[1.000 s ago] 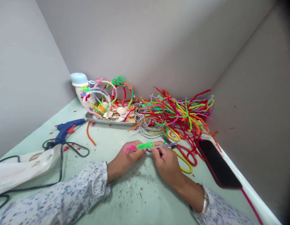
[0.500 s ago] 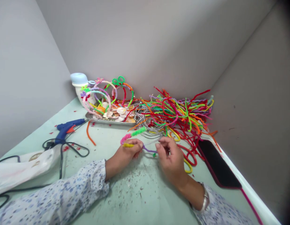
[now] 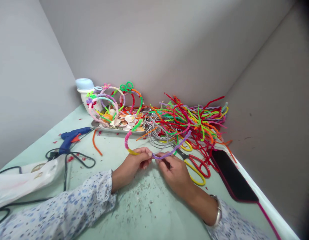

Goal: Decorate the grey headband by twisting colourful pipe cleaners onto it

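My left hand (image 3: 131,164) is closed, its thumb and fingers pinching a wire hoop wrapped in fuzzy pipe cleaner (image 3: 126,137). Green, pink and yellow sections cover the hoop's left side; a bare grey stretch of wire seems to rise from between my hands. A purple pipe cleaner (image 3: 181,143) starts at the left fingertips and sticks out to the upper right. Close beside the left fingertips, my right hand (image 3: 176,174) pinches that purple strand low down, fingers partly hidden. Just right of this hand lie scissors (image 3: 199,166) with red and yellow handles.
A metal tray (image 3: 114,129) of shells holds finished-looking hoops, with a blue-lidded white bottle (image 3: 84,86) behind. Pipe cleaners (image 3: 201,120) and coiled wire (image 3: 155,131) are heaped at the back right. A blue glue gun (image 3: 69,137) with its cord lies left, a phone (image 3: 234,176) right.
My right hand has moved left and in, close to my left fingertips. The purple strand's free end has swung upward. The hoop's coloured side has tipped more upright, and more of the scissors shows.
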`<state>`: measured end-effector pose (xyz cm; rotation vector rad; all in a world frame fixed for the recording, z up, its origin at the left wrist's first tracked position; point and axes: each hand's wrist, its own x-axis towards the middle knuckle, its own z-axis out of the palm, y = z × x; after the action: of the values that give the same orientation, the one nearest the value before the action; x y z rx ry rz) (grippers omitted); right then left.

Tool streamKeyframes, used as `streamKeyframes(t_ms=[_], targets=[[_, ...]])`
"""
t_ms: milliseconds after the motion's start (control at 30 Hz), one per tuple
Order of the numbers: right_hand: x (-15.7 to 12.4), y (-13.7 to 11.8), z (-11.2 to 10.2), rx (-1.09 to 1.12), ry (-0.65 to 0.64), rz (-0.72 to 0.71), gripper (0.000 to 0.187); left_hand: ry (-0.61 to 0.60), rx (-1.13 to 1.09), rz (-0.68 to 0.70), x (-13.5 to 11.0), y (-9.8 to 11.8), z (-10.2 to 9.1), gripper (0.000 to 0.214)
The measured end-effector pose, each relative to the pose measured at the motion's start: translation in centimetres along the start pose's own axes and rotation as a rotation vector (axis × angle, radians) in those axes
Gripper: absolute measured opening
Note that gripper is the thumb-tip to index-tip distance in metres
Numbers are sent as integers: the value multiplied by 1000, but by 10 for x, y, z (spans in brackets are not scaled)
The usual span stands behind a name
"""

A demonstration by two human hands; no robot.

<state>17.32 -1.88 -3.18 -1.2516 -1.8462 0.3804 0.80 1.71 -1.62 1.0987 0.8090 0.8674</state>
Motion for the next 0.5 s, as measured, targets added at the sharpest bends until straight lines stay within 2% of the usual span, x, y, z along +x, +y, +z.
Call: streamKeyframes(t_ms=[200, 500], targets=[[2, -1, -3, 82, 8, -32, 16, -28, 67, -10, -2, 2, 2, 17], [0, 4, -2, 91, 11, 9, 13, -59, 94, 0, -3, 3, 1, 17]])
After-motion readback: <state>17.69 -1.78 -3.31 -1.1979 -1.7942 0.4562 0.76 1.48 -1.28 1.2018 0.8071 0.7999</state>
